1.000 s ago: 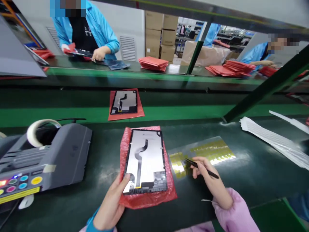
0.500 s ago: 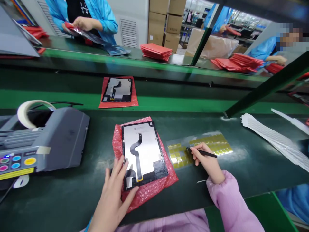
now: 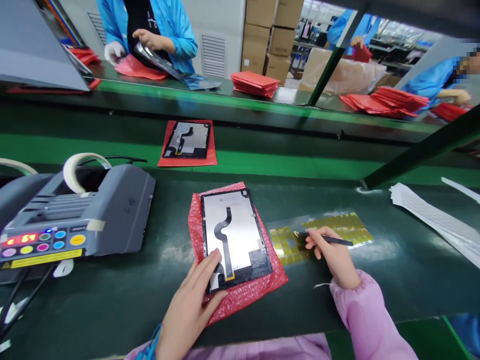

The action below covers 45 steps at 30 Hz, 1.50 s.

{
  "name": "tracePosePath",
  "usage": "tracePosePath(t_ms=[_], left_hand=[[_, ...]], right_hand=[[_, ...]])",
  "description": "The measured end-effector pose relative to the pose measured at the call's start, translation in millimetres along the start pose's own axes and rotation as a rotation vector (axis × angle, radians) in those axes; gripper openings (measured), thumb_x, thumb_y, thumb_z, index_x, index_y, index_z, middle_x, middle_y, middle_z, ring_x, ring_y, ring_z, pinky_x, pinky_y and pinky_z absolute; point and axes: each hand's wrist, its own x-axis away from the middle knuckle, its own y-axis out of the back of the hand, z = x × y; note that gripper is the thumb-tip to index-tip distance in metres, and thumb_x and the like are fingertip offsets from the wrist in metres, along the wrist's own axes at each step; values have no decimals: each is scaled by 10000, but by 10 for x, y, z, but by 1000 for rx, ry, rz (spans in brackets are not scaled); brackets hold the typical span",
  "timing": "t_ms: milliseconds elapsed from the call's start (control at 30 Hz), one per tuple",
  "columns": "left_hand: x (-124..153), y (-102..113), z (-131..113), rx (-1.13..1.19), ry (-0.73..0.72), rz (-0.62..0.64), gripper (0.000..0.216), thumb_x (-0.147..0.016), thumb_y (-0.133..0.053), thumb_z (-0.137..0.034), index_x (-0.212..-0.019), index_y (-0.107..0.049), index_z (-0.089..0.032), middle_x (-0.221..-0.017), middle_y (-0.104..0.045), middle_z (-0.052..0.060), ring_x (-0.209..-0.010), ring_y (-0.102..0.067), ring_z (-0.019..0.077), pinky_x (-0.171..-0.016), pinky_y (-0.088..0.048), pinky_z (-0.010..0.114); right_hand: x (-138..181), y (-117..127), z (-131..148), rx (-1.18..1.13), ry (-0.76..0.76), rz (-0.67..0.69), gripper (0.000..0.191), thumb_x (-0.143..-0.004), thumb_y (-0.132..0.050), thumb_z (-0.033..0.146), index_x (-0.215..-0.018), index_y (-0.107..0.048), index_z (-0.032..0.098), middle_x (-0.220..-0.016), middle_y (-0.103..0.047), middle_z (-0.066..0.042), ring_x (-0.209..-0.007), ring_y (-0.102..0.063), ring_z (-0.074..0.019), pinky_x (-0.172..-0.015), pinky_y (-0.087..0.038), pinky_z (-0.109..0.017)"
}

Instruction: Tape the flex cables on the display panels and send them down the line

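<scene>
A tablet display panel (image 3: 243,225), silver-backed with a black border and a curved black flex cable (image 3: 224,240), lies on a red bubble-wrap bag (image 3: 247,302) in front of me. My left hand (image 3: 197,295) rests on the panel's lower left corner, fingers stretched and thumb at the bottom edge. To the right is a clear sheet of amber tape pieces (image 3: 333,226). Black tweezers (image 3: 337,241) are gripped in my right hand (image 3: 328,250), their tips over the left part of that sheet. A small glint shows at the tips; whether they hold a piece is unclear.
A grey tape dispenser (image 3: 120,215) with a lit control panel stands at left. Farther back, another panel (image 3: 187,140) lies on a red bag. White strips (image 3: 435,225) lie at right, near a green post (image 3: 420,150). Across the bench, a person in blue (image 3: 176,30) handles a panel.
My view has swung left, shifting the scene rightward. My left hand's fingers have moved from beside the panel onto its corner. Across the bench, the person's red bag now lies lower.
</scene>
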Motion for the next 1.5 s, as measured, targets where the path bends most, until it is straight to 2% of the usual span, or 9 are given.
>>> tracePosePath(t_ms=[133,300,400,500,700,1100,1267,1367,1500], left_hand=[[-8,-10,9,35,-17,19,611,-990,-566,-362,-1545,-326,-281,-1450,-629,84,-1297,-629,280,-1158,-440,528],[-25,23,-12,86,-32,47,538,-980,-577,-303,-1482,-390,-253,-1396,-663,107,-1329,-601,294,-1177,-398,582],[-23,28,-15,100,-31,44,546,-976,-581,-289,-1485,-388,-246,-1393,-663,116,-1325,-604,299,-1174,-399,583],[-29,17,-3,90,-40,49,534,-980,-573,-289,-1479,-393,-230,-1387,-664,131,-1311,-615,308,-1153,-417,599],[-47,9,16,88,-52,58,513,-982,-579,-317,-1463,-422,-236,-1388,-665,122,-1320,-608,304,-1151,-422,590],[-42,17,-15,78,-40,71,524,-984,-587,-312,-1464,-394,-229,-1386,-663,121,-1317,-609,296,-1156,-410,600],[-40,27,-35,158,-59,55,182,-986,-562,-263,-1163,-526,-247,-1353,-684,101,-1349,-578,294,-1150,-393,621],[-38,40,-55,177,-63,71,74,-985,-548,-220,-1052,-537,-248,-1324,-706,88,-1389,-535,285,-1177,-347,612],[-41,50,-79,176,-67,114,90,-988,-525,-196,-1050,-559,-252,-1291,-726,75,-1404,-514,296,-1178,-324,630]], right_hand=[[126,-105,0,-131,20,29,529,-669,-856,640,-626,-592,183,-552,-668,-18,-316,-437,-50,-313,-289,-173],[200,-129,-18,-100,76,24,466,-746,-834,591,-706,-600,190,-600,-686,-15,-356,-488,-63,-336,-346,-170],[110,31,-23,-8,57,-41,492,-700,-856,614,-742,-623,183,-652,-699,-29,-401,-522,-75,-330,-363,-166],[30,160,-18,43,-18,16,530,-650,-874,639,-746,-644,171,-675,-699,-44,-469,-584,-107,-327,-395,-164],[-20,98,-7,1,-114,105,542,-597,-903,630,-739,-648,173,-750,-728,-76,-664,-720,-201,-347,-452,-166],[40,-32,157,-48,-61,72,550,-552,-918,636,-603,-634,168,-584,-695,-47,-390,-537,-86,-307,-391,-164],[448,-307,177,-200,-109,249,487,-713,-869,571,-633,-580,187,-549,-685,-9,-324,-510,-63,-284,-365,-127],[738,-623,118,-217,-169,411,464,-746,-845,573,-677,-586,194,-582,-717,-17,-387,-624,-114,-333,-478,-158],[986,-980,109,-225,-196,427,479,-737,-836,604,-695,-582,200,-609,-738,-16,-459,-700,-154,-471,-615,-241]])
